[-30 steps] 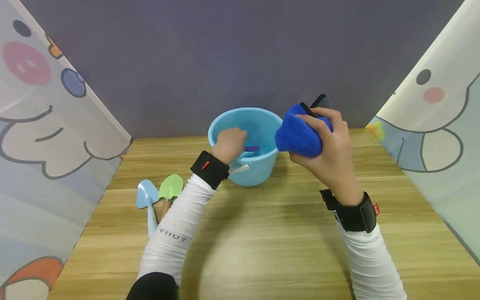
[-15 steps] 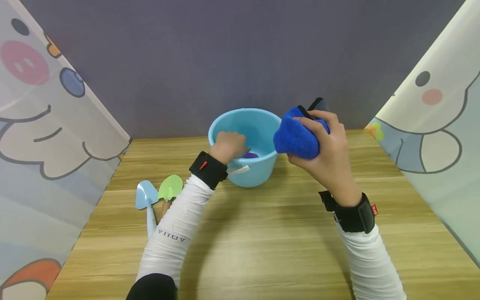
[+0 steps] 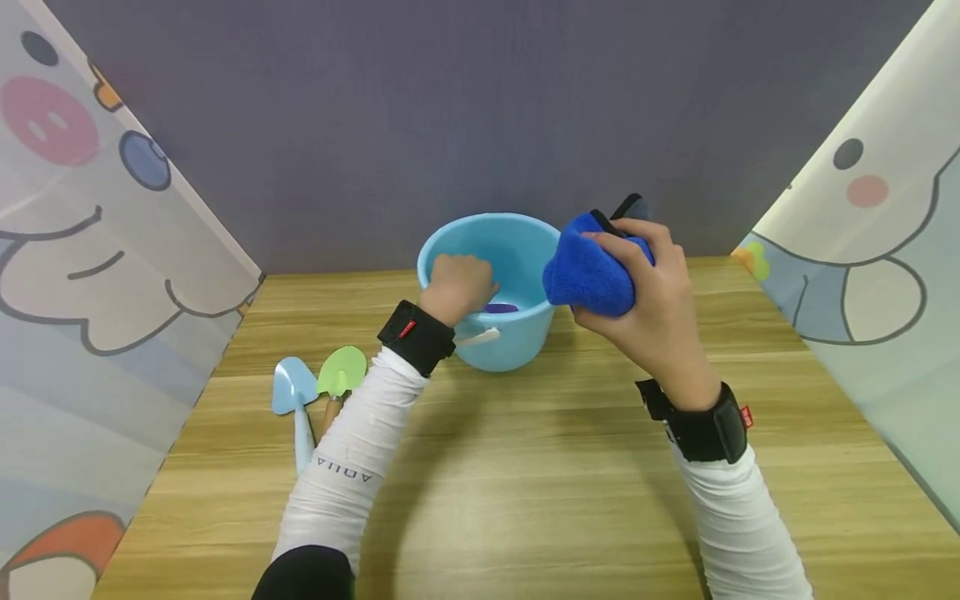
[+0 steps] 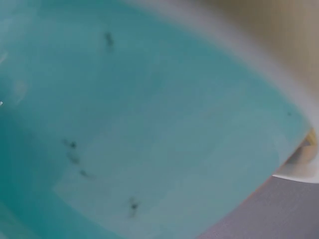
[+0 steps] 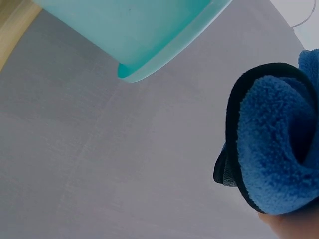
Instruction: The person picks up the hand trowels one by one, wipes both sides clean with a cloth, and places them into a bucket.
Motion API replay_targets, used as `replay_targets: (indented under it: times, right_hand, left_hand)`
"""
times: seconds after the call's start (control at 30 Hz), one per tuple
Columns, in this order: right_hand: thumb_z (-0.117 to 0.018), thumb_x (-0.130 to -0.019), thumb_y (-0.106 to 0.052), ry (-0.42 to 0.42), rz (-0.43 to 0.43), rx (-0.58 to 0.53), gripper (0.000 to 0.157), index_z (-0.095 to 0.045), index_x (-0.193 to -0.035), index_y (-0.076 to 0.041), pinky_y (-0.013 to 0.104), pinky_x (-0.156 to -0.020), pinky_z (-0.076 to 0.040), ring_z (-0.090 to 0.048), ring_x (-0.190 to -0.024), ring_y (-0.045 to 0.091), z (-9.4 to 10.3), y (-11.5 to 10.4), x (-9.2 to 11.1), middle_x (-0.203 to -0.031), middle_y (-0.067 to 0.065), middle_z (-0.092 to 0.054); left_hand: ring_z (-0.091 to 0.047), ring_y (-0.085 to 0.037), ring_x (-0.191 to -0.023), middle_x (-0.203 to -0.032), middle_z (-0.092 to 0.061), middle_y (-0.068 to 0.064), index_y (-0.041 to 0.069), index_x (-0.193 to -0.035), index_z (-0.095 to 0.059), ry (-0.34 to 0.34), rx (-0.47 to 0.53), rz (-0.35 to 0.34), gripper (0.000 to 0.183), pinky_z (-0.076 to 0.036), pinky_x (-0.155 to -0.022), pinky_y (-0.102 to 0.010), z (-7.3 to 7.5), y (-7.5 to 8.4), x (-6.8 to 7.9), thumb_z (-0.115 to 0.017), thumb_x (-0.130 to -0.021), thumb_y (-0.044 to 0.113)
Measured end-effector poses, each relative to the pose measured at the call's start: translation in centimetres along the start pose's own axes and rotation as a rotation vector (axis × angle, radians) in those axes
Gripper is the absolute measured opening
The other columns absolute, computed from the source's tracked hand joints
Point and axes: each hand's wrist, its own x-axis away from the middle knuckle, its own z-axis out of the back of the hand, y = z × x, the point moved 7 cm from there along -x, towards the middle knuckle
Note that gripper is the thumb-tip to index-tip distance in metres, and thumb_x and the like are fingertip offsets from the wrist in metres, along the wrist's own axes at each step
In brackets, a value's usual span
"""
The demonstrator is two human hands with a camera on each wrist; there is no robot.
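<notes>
A light blue bucket [image 3: 517, 342] stands on the table near the grey back wall. My left hand [image 3: 459, 287] reaches over its near left rim, with the fingertips hidden inside. Something purple [image 3: 501, 308] shows low in the bucket beside that hand; whether my fingers touch it is hidden. The left wrist view shows mostly the bucket's inner wall [image 4: 164, 114], with small dark specks. My right hand [image 3: 652, 300] grips a bunched blue towel [image 3: 588, 271] with black edging, held up by the bucket's right rim. In the right wrist view the towel [image 5: 274, 144] is folded into a loose roll.
A light blue toy shovel [image 3: 292, 387] and a green trowel [image 3: 342, 371] with a wooden handle lie on the table, left of my left forearm, which partly covers the green one. The bucket's white handle [image 3: 478, 337] hangs at its front. Cartoon-printed panels [image 3: 862, 250] flank both sides.
The purple thing in the bucket has shifted slightly lower and shows a different outline. My right hand with the towel has drifted slightly left. My left hand stays in the bucket.
</notes>
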Motion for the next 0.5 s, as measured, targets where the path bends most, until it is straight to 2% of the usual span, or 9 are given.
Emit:
replay_targets:
  times: [0.17, 0.33, 0.5]
  right_hand:
    - [-0.087, -0.056, -0.015, 0.004, 0.000, -0.006, 0.069, -0.062, -0.120, -0.012, 0.069, -0.083, -0.042, -0.049, -0.112, 0.046, -0.14, -0.03, -0.11, -0.129, 0.024, -0.054]
    - [-0.086, -0.054, -0.015, 0.019, 0.011, -0.016, 0.068, -0.063, -0.119, -0.012, 0.068, -0.082, -0.042, -0.049, -0.110, 0.046, -0.24, -0.01, -0.17, -0.127, 0.024, -0.055]
    - [-0.087, -0.055, -0.016, -0.001, 0.008, -0.008, 0.069, -0.063, -0.119, -0.012, 0.069, -0.083, -0.043, -0.049, -0.111, 0.047, -0.50, 0.31, -0.29, -0.127, 0.024, -0.055]
  left_hand:
    - [-0.045, -0.016, -0.059, -0.060, -0.035, 0.001, 0.015, -0.059, -0.038, 0.046, 0.006, -0.001, 0.047, -0.032, -0.054, -0.031, 0.36, -0.16, 0.08, -0.044, -0.101, 0.036]
    - [-0.041, -0.016, -0.056, -0.059, -0.034, 0.001, 0.015, -0.058, -0.036, 0.090, 0.061, 0.005, 0.047, -0.030, -0.051, -0.031, 0.66, -0.38, 0.25, -0.040, -0.102, 0.031]
    - [-0.038, -0.016, -0.054, -0.059, -0.031, 0.000, 0.015, -0.058, -0.032, 0.148, 0.101, 0.009, 0.046, -0.028, -0.048, -0.031, 1.05, -0.50, 0.35, -0.036, -0.102, 0.026]
